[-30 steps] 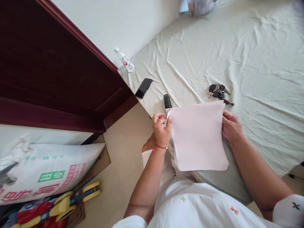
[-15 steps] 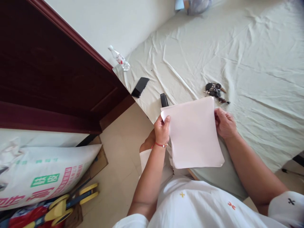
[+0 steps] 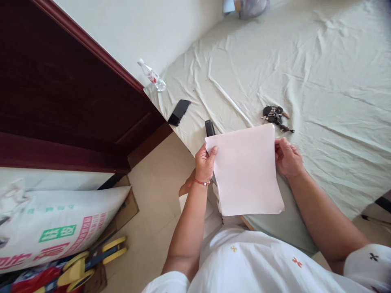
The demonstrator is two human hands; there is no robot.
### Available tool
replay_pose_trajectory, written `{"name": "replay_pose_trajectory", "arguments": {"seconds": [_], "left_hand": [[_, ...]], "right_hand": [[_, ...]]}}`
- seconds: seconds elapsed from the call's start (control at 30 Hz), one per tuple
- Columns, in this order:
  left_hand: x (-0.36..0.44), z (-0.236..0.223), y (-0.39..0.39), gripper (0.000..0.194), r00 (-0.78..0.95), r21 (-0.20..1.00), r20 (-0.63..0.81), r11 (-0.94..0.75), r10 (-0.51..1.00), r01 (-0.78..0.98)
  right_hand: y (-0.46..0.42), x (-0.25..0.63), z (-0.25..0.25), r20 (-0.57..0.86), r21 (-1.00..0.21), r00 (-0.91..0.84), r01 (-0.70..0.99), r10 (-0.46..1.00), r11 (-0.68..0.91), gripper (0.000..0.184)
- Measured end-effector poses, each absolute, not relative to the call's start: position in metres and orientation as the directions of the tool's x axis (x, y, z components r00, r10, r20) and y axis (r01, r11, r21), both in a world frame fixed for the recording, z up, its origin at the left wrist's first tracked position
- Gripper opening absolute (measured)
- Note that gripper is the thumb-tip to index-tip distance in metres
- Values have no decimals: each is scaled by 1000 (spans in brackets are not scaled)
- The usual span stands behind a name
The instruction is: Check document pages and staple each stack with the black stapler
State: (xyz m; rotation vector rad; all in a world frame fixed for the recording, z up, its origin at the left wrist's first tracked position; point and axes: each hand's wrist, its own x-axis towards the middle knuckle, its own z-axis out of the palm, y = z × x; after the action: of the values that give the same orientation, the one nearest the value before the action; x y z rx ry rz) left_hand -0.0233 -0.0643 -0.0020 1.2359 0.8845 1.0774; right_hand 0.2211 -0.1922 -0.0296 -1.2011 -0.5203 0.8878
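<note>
A small stack of blank white paper (image 3: pixel 246 171) is held up over the near edge of the sheet-covered bed. My left hand (image 3: pixel 205 162) grips its upper left side, thumb on top and fingers underneath; a red string bracelet circles that wrist. At the upper right edge, my right hand (image 3: pixel 289 158) pinches the paper, its fingertips partly hidden behind the sheets. Just beyond the top left corner stands a small black object (image 3: pixel 209 127), partly covered by the paper. A bunch of keys (image 3: pixel 276 116) lies above my right hand.
A black phone-like slab (image 3: pixel 179 112) and a clear plastic bottle (image 3: pixel 152 76) rest along the left edge of the bed (image 3: pixel 330 93). A dark red door (image 3: pixel 61 77) is at the left. Below it sit a white printed sack (image 3: pixel 76 215) and a yellow wheeled thing (image 3: pixel 76 270).
My left hand has shifted slightly left and up, and its thumb lies flatter on the paper. The paper's upper left corner, lifted apart before, now lies evenly. The right hand barely moves.
</note>
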Motion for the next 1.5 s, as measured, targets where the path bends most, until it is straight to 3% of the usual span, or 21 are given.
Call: {"name": "replay_pose_trajectory", "arguments": {"seconds": [0.1, 0.27, 0.5, 0.97, 1.17, 1.27, 1.37, 1.5], "left_hand": [[-21, -3, -64, 36, 276, 994, 90, -69, 957, -87], [-16, -3, -66, 36, 239, 989, 71, -38, 968, -141], [-7, -2, -66, 49, 205, 965, -51, 101, 977, -242], [-6, -4, -80, 53, 235, 949, -144, 201, 961, -242], [-7, -3, -82, 51, 212, 951, -116, 170, 970, -257], [-6, 3, -85, 66, 183, 953, -89, 137, 979, -270], [-10, 5, -92, 76, 258, 939, -183, 246, 949, -240], [-23, -1, -104, 59, 338, 881, -383, 450, 860, -147]], "right_hand": [[-194, 221, -34, -69, -952, 579, -283, 812, 121, 54], [-200, 219, -37, -144, -960, 469, -279, 871, -9, 41], [-199, 216, -27, -137, -961, 450, -277, 882, -8, 42], [-202, 218, -33, -183, -964, 471, -256, 863, -64, 46], [-202, 218, -30, -125, -985, 475, -163, 871, -53, 45], [-202, 217, -29, -144, -975, 460, -216, 876, -47, 47], [-203, 217, -28, -160, -961, 467, -274, 870, -30, 49], [-204, 221, -27, -207, -937, 407, -345, 890, -60, 52]]}}
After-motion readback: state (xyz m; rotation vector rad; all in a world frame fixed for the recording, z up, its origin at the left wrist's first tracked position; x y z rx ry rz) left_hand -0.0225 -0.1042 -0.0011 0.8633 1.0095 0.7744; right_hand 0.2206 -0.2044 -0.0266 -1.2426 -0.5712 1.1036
